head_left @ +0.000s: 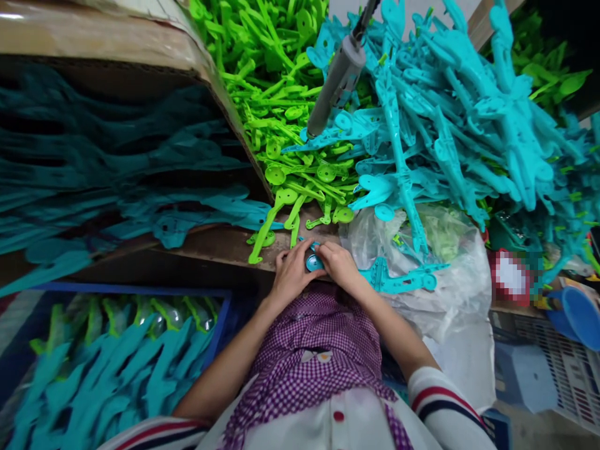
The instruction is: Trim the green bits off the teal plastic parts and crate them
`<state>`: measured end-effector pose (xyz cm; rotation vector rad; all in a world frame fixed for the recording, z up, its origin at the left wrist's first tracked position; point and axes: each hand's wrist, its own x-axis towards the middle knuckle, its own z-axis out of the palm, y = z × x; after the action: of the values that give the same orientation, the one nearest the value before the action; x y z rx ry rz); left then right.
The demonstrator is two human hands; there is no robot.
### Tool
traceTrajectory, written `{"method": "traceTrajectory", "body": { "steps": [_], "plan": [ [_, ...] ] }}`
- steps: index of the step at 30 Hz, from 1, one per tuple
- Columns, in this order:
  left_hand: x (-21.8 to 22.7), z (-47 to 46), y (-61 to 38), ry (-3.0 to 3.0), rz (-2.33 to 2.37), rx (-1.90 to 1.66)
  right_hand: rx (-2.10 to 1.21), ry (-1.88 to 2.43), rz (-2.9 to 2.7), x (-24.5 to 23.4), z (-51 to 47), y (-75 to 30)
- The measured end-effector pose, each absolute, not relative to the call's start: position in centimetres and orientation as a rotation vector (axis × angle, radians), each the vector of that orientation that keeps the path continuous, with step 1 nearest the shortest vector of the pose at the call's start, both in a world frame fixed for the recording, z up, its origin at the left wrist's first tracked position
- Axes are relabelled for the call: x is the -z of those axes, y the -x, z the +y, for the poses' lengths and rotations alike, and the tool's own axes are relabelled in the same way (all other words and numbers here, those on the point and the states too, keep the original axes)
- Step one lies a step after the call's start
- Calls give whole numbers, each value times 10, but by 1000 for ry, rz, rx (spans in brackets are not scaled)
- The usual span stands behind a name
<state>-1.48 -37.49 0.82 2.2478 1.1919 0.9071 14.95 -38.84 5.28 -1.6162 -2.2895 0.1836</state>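
Together, the left hand [295,270] and right hand [341,265] grasp a blue piece [313,263], at the near edge of the bench [225,245], green parts [276,174] heaped beyond, blue parts [509,122] piled toward its right end.

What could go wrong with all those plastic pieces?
The tall heap of turquoise plastic parts might slide, since its pieces lie crisscrossed. A long bright green plastic piece lies near the edge of the brown table, so a bump could knock it off. The small blue plastic part held between the left hand and right hand might slip.
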Motion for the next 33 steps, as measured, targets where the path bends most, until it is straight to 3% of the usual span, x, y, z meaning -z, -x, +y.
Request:
{"method": "traceTrajectory", "body": {
  "steps": [6, 14, 17, 21, 27, 33],
  "plan": [
    [-4, -372, 15, -2267, 1213, -882, -202, 1515, -1874, -68, -431, -185],
    [-28, -395, 5, -2426, 1179, -913, 202, 2108, -1409, -88, -467, -282],
    [-50, -420, -29, -2554, 880, -871, 237, 2169, -1355, -85, -457, -291],
    [-62, -440, -96, -2684, 360, -641, 220, 2150, -1502, -85, -445, -304],
    [-52, -436, -144, -2757, 372, -601, 228, 2164, -1383, -85, -449, -313],
    [-43, -432, -132, -2797, 356, -600, 30, 1943, -1267, -89, -523, -285]
  ]
}}
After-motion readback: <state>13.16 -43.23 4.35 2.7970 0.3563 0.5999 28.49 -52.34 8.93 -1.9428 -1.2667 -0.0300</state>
